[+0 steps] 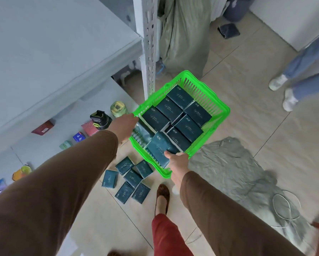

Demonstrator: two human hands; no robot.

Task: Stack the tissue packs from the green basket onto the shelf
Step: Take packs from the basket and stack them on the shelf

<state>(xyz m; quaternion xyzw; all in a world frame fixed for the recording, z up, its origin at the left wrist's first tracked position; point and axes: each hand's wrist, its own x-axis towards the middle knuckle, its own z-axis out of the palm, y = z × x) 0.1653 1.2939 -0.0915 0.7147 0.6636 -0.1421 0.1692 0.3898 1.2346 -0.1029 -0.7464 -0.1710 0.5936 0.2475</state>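
A bright green basket (217,115) is held up above the floor, filled with several dark teal tissue packs (189,124). My left hand (124,126) grips the basket's left rim. My right hand (178,163) grips the near rim, its thumb on a tilted pack (160,146) at the near end. Several more teal packs (131,177) lie scattered on the tiled floor under the basket. The grey shelf (53,52) stands to the left, its white slotted post (148,47) just behind the basket.
Bottles (118,109), small boxes and cups sit on the low shelf level at left. A green sack (184,34) leans behind the post. Grey cloth (234,163) and a white cable (286,207) lie on the floor right. Another person's legs (302,71) stand far right.
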